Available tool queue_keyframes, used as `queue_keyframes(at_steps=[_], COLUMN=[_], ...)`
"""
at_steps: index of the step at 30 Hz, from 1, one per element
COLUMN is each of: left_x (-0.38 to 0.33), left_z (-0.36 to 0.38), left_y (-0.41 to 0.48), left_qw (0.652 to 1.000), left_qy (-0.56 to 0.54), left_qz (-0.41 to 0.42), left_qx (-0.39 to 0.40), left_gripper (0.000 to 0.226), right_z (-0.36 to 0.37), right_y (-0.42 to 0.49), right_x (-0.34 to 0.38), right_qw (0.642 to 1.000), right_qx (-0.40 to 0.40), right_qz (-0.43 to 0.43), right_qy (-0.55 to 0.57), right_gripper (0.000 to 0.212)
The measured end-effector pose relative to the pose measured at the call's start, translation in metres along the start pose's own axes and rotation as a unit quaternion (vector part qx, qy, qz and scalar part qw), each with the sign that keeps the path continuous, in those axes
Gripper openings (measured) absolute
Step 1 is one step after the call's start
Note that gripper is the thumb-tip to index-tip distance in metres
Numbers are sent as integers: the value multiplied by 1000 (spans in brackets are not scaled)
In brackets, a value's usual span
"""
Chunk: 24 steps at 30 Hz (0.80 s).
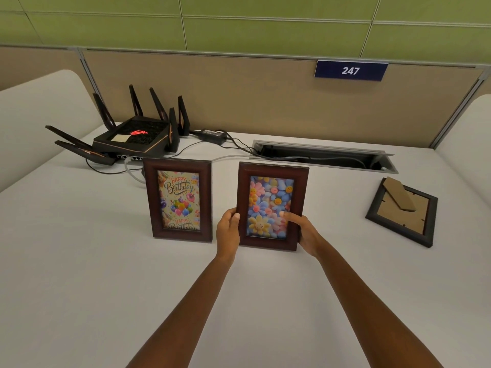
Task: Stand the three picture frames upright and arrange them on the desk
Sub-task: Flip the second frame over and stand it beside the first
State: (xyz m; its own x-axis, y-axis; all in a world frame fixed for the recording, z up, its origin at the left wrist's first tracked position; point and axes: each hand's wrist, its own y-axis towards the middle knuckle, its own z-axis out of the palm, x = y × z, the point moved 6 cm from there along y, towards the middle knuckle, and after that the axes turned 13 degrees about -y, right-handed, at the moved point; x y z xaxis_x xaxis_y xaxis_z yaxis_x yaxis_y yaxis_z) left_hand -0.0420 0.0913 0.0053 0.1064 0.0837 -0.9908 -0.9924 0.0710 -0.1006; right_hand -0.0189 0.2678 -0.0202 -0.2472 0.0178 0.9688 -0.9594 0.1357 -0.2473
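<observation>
A brown frame with a birthday picture [180, 199] stands upright on the white desk [79, 261], left of centre. Just right of it is a second brown frame with a flower picture [271, 192], upright, its lower edge at the desk. My left hand [228, 229] grips its lower left side and my right hand [303, 232] grips its lower right side, thumbs on the front. A third, dark frame [402, 212] lies face down at the right, its cardboard back and folded stand showing.
A black router with several antennas [132, 136] sits at the back left, with a power brick [212, 135] and cables trailing to an open cable tray [324, 156] set in the desk. A beige partition with a "247" sign [350, 70] bounds the back.
</observation>
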Motion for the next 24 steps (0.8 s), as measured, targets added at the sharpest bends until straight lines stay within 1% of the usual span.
queue_keyframes(at_steps=[6, 9, 13, 15, 17, 20, 24], left_x=[5, 11, 15, 12, 10, 6, 0], left_z=[-2, 0, 4, 6, 11, 24, 49], left_y=[-10, -19, -33, -42, -51, -62, -72], left_qw=[999, 997, 995, 989, 982, 969, 946], left_qy=[39, 54, 69, 91, 123, 169, 216], left_qz=[25, 31, 44, 70, 106, 169, 244], left_qx=[-21, -33, -65, -88, -93, -68, 6], left_gripper=[33, 34, 47, 52, 54, 54, 52], right_z=[-2, -3, -7, -9, -11, -19, -37], right_y=[-7, -14, -21, -24, -28, -33, -42], right_x=[-3, -4, -7, -8, -9, -14, -20], right_qw=[999, 999, 998, 997, 995, 993, 988], right_qx=[24, 40, 34, 30, 28, 15, -40], right_qz=[-3, -13, -17, -22, -25, -27, -7], right_qy=[-35, -31, -51, -74, -91, -110, -152], right_gripper=[22, 30, 23, 24, 27, 38, 55])
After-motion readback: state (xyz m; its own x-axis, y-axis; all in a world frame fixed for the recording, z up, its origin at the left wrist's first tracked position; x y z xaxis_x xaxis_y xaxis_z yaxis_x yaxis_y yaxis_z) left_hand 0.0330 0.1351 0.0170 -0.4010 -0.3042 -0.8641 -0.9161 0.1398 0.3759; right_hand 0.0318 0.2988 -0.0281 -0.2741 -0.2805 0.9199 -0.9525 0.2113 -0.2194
